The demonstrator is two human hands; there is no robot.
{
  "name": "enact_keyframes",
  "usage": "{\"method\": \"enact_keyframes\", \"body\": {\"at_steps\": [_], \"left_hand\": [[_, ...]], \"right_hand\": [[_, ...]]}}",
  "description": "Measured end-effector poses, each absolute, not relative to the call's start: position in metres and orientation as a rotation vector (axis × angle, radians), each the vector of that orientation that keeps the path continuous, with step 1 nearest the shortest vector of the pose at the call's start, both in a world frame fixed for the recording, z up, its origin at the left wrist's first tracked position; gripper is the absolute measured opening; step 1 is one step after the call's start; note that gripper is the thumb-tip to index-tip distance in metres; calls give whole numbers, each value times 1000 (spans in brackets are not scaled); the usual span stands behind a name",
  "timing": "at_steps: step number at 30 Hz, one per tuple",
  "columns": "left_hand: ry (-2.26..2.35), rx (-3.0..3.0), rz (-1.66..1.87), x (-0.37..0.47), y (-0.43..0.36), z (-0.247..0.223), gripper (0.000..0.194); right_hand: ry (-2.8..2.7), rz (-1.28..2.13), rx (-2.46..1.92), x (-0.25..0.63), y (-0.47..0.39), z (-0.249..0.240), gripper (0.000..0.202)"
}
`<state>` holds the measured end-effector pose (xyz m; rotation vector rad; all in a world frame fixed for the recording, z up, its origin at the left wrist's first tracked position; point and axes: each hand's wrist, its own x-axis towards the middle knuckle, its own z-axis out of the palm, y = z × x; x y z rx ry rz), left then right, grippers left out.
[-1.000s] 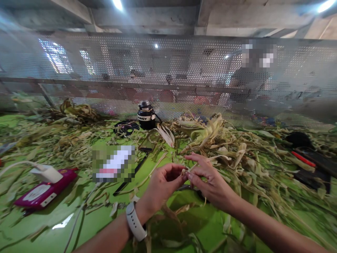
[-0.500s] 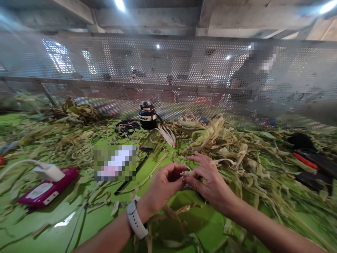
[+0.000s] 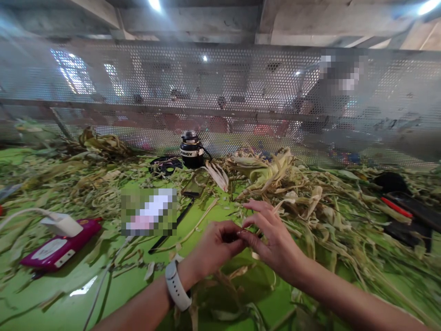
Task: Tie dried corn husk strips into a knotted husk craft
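Note:
My left hand [image 3: 218,241], with a white watch [image 3: 177,285] on its wrist, has thumb and forefinger pinched together. Its fingertips meet those of my right hand [image 3: 270,234], whose thumb and forefinger are bent inward while the other fingers reach forward. Whatever lies between the fingertips is too small and hidden to name. Pale dry husk strips [image 3: 237,276] lie on the green table [image 3: 268,294] below the hands. A larger bundle of husks [image 3: 265,170] rests just beyond them.
A black jar [image 3: 192,151] stands near the perforated metal screen [image 3: 234,82]. On the left are a magenta power strip [image 3: 60,246] with a white charger [image 3: 62,225] and cable. Husk piles spread both sides; dark objects lie at right. A person is behind the screen.
The fingertips of both hands have come closer together, and the pale piece seen between them is now hidden. My left hand's fingers have closed more. The view has shifted slightly.

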<state>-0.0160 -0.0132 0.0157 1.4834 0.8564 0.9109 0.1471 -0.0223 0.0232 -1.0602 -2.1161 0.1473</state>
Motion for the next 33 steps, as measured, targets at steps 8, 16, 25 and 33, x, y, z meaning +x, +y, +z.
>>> {"method": "enact_keyframes", "body": {"at_steps": [8,16,25,33], "left_hand": [[858,1552,841,-18,-13,15,28],[744,1601,738,-20,-15,19,30],[650,1356,518,-19,-24,23,28],[653,1248,577,-23,-17,22,30]], "right_hand": [[-1999,510,-1241,146,-24,34,10],[-1716,839,-1275,147,-21,36,20],[-1603,609,-1292,160,0,31,20],[-2153,-42,-1382,174,-17,57,24]]}}
